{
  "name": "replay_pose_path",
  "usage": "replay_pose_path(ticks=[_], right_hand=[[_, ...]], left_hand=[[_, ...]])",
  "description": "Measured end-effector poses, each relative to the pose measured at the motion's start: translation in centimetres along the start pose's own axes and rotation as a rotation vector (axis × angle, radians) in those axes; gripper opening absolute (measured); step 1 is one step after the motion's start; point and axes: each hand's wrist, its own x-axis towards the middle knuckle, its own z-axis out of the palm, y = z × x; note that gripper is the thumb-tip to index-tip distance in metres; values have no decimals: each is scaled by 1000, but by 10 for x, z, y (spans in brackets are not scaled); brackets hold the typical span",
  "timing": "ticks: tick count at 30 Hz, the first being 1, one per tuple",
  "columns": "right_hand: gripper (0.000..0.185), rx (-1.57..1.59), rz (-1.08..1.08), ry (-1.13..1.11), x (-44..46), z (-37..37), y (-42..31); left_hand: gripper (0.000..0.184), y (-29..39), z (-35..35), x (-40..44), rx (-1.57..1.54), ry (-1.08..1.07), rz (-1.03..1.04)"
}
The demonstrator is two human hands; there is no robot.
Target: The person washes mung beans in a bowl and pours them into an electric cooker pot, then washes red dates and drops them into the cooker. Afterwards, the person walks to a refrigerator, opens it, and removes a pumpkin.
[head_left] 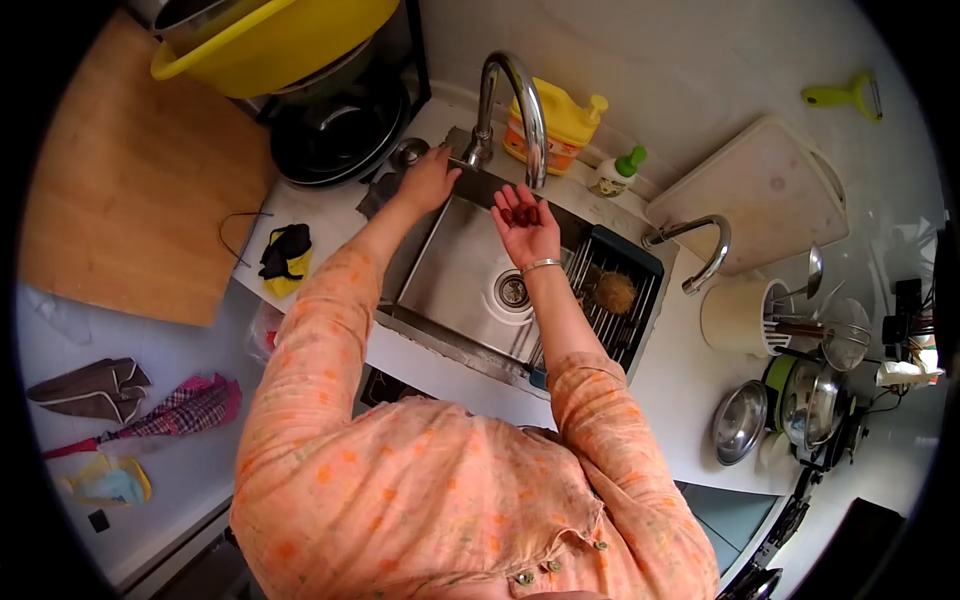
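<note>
My right hand (530, 240) is palm up over the sink, below the spout of the tall faucet (537, 130). Several small dark red fruits, which look like red dates (520, 215), lie in its cupped palm. At the base of that faucet, my left hand (430, 182) has its fingers and thumb around the faucet handle (458, 162). The steel sink (450, 265) sits below both hands, its round drain (512, 290) in view. I cannot make out any water running from the spout.
A drying rack (640, 325) with a brown scrubber (614, 292) spans the sink's right side. Behind stand a yellow jug (545, 125) and a pump bottle (617, 175). Black pans (340, 135) are at left; a cutting board (755, 195), second faucet (715, 240) and utensil holder (740, 315) are at right.
</note>
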Motion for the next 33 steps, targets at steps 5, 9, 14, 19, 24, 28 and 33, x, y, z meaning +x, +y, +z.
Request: replay_pose_path(ticks=[5, 9, 14, 19, 24, 28, 33], right_hand=[[37, -20, -79, 132, 8, 4, 13], [33, -206, -238, 78, 18, -7, 29], [40, -595, -323, 71, -7, -2, 37], [45, -536, -217, 211, -4, -6, 24], [42, -683, -317, 246, -14, 0, 39], [38, -855, -528, 235, 1, -21, 42], [43, -699, -437, 256, 3, -9, 7]], left_hand=[[51, 54, 15, -14, -579, 71, -63], [50, 114, 80, -44, -1032, 34, -346], [46, 91, 93, -29, -1403, -151, -492], [46, 135, 44, -57, -1561, -69, -553], [47, 118, 66, -44, -1579, -91, -549], [46, 119, 59, -37, -1504, -91, -568], [46, 158, 48, -69, -1622, -96, -540]])
